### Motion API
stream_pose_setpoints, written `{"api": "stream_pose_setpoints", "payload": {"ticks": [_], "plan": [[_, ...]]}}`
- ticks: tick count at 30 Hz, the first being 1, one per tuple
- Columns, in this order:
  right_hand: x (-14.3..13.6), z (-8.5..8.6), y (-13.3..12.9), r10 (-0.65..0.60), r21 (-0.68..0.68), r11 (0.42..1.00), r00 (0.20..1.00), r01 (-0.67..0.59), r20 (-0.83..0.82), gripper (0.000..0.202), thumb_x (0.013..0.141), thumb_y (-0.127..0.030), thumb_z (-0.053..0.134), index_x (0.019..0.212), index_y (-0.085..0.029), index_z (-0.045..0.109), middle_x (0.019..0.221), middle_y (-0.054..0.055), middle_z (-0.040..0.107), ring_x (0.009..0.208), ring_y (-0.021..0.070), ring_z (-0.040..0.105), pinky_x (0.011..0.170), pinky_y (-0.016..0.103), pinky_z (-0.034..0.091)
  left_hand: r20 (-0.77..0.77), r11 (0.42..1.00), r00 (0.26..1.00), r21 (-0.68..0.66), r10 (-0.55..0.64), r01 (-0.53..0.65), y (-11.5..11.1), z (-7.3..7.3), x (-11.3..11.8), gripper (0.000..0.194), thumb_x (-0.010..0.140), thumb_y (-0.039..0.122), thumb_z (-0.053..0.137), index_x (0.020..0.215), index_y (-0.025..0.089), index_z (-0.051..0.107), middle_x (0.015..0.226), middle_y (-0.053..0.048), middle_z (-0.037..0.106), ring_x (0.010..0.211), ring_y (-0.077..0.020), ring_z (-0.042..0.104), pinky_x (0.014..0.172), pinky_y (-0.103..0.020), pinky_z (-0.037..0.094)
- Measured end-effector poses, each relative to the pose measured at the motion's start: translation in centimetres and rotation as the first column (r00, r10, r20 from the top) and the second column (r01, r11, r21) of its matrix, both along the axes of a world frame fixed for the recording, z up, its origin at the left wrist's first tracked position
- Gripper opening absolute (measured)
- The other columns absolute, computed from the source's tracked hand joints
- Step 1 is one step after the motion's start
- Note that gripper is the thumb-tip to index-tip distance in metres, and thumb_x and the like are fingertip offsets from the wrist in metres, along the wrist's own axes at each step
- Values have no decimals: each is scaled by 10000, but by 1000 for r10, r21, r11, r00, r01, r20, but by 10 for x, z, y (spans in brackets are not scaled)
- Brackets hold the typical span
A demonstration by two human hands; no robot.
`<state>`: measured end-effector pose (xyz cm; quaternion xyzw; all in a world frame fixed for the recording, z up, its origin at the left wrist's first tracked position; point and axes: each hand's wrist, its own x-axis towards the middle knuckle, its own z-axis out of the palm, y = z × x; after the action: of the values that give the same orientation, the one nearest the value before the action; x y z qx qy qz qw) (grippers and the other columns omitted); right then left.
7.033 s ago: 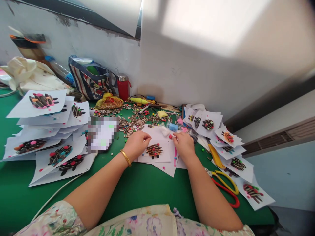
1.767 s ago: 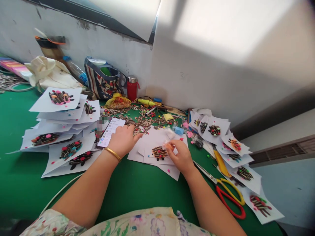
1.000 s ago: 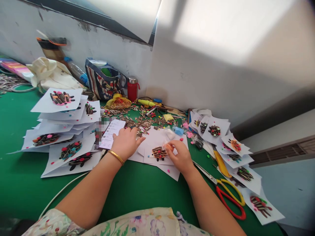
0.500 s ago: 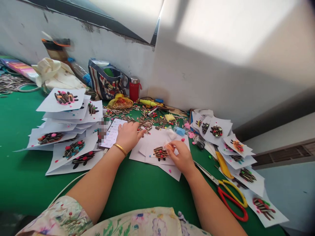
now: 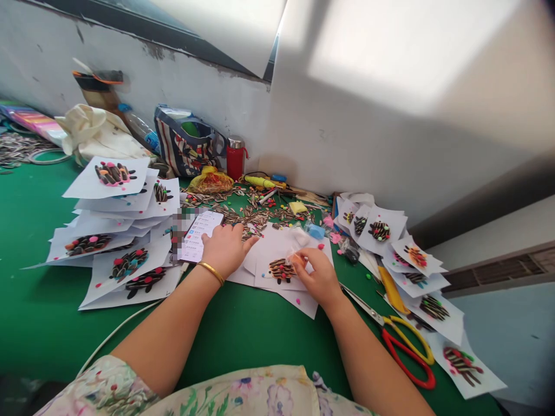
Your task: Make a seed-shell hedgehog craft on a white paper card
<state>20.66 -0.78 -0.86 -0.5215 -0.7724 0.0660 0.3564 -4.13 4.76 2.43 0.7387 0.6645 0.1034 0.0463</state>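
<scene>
My left hand (image 5: 224,247), with a gold bangle at the wrist, has its fingers spread at the right side of a lit phone (image 5: 198,236). Nothing is held in it. Fingers of my right hand (image 5: 318,274) are pinched on a small orange lump (image 5: 299,260) in clear plastic wrap. Below that lump lies a white paper card (image 5: 271,280) bearing a seed figure (image 5: 281,270) with red dots. More white sheets are under the card.
Stacks of decorated cards stand at left (image 5: 99,222) and right (image 5: 433,309). Scissors (image 5: 390,323) lie right of my right forearm. Loose seeds (image 5: 255,216), a yellow bag (image 5: 211,181), a striped bag (image 5: 186,141) and a red flask (image 5: 235,159) are behind.
My left hand has shifted slightly left and down, and the list on the phone screen looks different. My right hand keeps its pinch in nearly the same place.
</scene>
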Motion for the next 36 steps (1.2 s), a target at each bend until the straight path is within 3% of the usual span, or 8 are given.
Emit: {"api": "stream_pose_setpoints", "payload": {"ticks": [8, 14, 19, 23, 26, 31, 36], "plan": [[-1, -1, 0, -2, -35, 999, 1000, 2, 1, 130, 922, -322, 548, 950, -212, 611, 841, 44, 629, 816, 205, 564, 788, 349, 436, 19, 1000, 1000, 25, -19, 19, 11, -7, 3, 556, 914, 631, 335, 1171, 201, 576, 1120, -164, 640, 1090, -362, 521, 956, -636, 333], [-1, -1, 0, 5, -19, 1000, 1000, -5, -5, 118, 909, -303, 561, 968, -213, 608, 874, 52, 642, 826, 210, 577, 795, 353, 438, 41, 991, 997, 122, -66, 60, 20, -11, 4, 513, 931, 580, 368, 1221, 201, 554, 1137, -134, 638, 1101, -347, 514, 985, -605, 334], [0, 0, 0, -8, -20, 1000, 1000, 7, -6, 130, 921, -325, 552, 947, -211, 608, 849, 45, 634, 823, 207, 572, 794, 348, 434, 24, 987, 999, 153, -47, 43, 2, -1, 9, 542, 933, 596, 342, 1228, 191, 548, 1105, -143, 636, 1077, -347, 520, 967, -607, 347], [0, 1, -1, -3, -22, 1000, 1000, 3, -5, 140, 926, -331, 547, 952, -210, 613, 856, 42, 635, 824, 202, 570, 796, 345, 434, 14, 999, 999, 32, -35, 34, -11, 4, 7, 586, 907, 650, 338, 1197, 194, 566, 1092, -162, 634, 1078, -366, 525, 916, -619, 379], [0, 1, -1, 1, -23, 1000, 1000, -1, -1, 144, 929, -332, 539, 949, -212, 616, 844, 42, 634, 816, 201, 571, 790, 344, 436, 17, 1000, 999, 6, -28, 28, -5, 0, 3, 581, 904, 654, 340, 1166, 193, 576, 1082, -163, 640, 1069, -367, 534, 894, -596, 400], [-1, 3, -1, 1, -18, 1000, 1000, -1, -6, 149, 927, -337, 538, 944, -214, 621, 828, 42, 638, 808, 203, 576, 783, 345, 440, -7, 993, 996, 80, -85, 85, 5, -3, 4, 514, 919, 600, 380, 1149, 187, 581, 1044, -143, 651, 1037, -350, 547, 910, -550, 387], [0, 4, -2, 4, -15, 1000, 1000, -4, -17, 153, 928, -342, 539, 956, -216, 621, 835, 46, 644, 818, 209, 580, 788, 354, 445, -41, 971, 988, 183, -147, 152, -18, 5, 13, 506, 917, 591, 405, 1155, 182, 586, 998, -131, 651, 998, -333, 546, 923, -525, 359]]}}
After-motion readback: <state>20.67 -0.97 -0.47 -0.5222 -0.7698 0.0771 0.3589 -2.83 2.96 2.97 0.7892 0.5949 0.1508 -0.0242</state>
